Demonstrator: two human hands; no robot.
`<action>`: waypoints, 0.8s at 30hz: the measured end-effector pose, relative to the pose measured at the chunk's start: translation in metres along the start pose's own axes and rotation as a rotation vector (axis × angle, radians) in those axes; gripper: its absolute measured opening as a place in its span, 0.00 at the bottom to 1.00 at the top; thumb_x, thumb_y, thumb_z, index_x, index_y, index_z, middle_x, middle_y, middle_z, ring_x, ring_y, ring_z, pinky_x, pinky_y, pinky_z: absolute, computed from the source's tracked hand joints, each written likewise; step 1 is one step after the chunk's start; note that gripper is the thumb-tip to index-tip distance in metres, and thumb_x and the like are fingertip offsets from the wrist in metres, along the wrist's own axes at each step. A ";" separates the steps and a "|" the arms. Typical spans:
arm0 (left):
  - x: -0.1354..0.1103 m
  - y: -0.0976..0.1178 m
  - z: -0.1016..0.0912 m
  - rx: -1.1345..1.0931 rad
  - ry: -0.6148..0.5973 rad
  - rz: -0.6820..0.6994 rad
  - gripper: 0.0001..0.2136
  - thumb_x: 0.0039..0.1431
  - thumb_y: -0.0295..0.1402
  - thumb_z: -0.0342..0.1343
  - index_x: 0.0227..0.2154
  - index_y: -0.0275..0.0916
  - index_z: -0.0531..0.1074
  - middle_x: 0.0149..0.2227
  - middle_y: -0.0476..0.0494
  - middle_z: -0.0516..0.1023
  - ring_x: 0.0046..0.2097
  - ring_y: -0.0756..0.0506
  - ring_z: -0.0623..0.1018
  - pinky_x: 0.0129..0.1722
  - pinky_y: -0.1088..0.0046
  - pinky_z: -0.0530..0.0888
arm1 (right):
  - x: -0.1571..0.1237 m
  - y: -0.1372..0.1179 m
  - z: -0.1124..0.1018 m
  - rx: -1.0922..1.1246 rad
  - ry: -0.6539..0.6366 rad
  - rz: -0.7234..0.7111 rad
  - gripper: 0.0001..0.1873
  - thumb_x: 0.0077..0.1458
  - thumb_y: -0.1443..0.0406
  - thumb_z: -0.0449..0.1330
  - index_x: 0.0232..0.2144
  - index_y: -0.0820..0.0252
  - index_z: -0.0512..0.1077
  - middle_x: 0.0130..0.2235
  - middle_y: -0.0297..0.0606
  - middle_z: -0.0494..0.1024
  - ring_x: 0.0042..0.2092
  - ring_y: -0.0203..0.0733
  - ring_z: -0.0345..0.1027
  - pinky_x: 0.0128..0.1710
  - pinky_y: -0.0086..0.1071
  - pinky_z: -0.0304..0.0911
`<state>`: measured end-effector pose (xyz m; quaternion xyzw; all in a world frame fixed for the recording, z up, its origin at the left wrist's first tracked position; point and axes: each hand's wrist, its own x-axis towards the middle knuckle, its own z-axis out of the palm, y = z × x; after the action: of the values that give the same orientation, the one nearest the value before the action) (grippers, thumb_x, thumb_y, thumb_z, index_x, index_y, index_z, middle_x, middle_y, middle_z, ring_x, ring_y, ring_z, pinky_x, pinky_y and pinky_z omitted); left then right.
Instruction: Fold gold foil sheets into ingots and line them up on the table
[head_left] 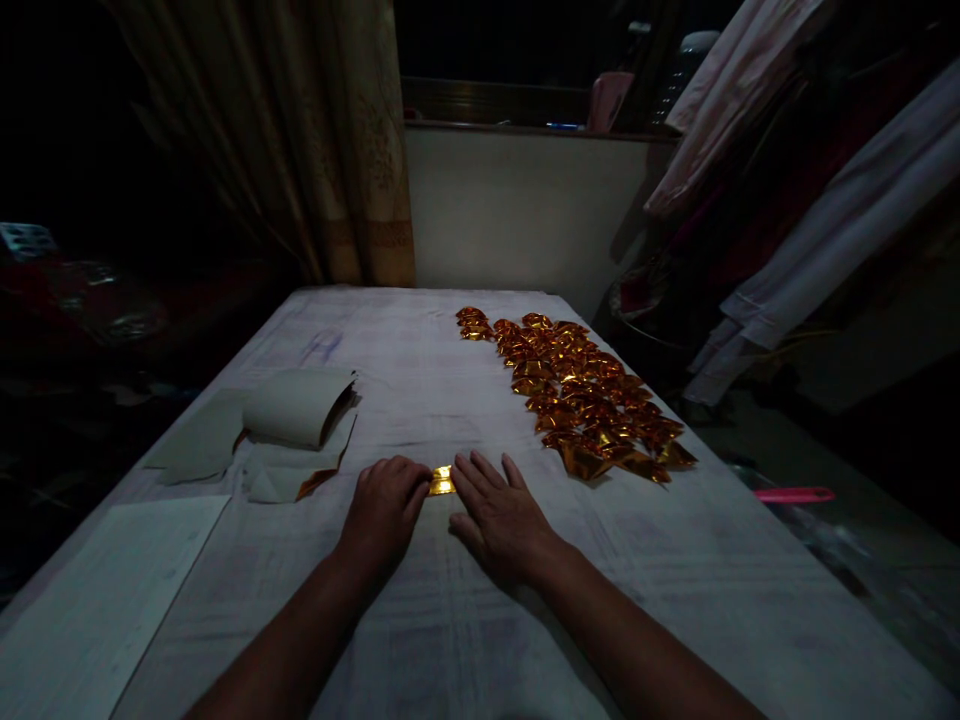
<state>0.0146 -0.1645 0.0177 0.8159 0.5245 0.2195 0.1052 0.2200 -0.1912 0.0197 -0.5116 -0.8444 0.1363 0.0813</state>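
The left hand [382, 505] bends its fingers at the gold strip [442, 480], pinch unclear; the right hand [504, 518] spreads over it. Open cloth [420, 385] runs ahead; foil pieces [596, 408] crowd the right edge.

Strip [442, 481] lies on table [420, 380], between left hand [381, 505] and right hand [501, 515]. Foil pieces [592, 400] beyond grip, rightward. Sheets [289, 410] left of grip, slightly beyond; paper [112, 600] nearer, farther left. Wall [517, 210] beyond table.

A home (curtain [367, 150], hanging clothes [840, 225]).
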 end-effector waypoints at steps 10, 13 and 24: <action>0.000 0.011 0.005 0.161 0.012 0.142 0.14 0.66 0.30 0.50 0.50 0.41 0.75 0.53 0.38 0.78 0.56 0.38 0.74 0.57 0.54 0.68 | -0.010 0.009 -0.005 -0.041 -0.018 0.101 0.34 0.69 0.49 0.47 0.70 0.57 0.53 0.72 0.42 0.49 0.73 0.56 0.38 0.70 0.61 0.34; -0.002 0.018 0.017 0.173 -0.078 0.263 0.22 0.70 0.34 0.45 0.64 0.41 0.64 0.65 0.39 0.69 0.67 0.38 0.64 0.66 0.49 0.57 | -0.010 0.008 -0.005 -0.046 0.003 0.088 0.35 0.69 0.48 0.46 0.70 0.57 0.52 0.72 0.43 0.50 0.73 0.55 0.39 0.69 0.60 0.36; -0.028 0.001 -0.007 0.255 -0.226 0.211 0.24 0.72 0.40 0.42 0.68 0.43 0.57 0.69 0.39 0.61 0.70 0.38 0.60 0.68 0.43 0.51 | -0.010 0.006 -0.008 -0.055 0.005 0.101 0.33 0.69 0.50 0.48 0.70 0.57 0.54 0.72 0.42 0.51 0.73 0.55 0.40 0.69 0.61 0.37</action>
<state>0.0027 -0.1911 0.0171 0.8926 0.4443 0.0681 0.0358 0.2319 -0.1964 0.0250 -0.5558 -0.8209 0.1157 0.0625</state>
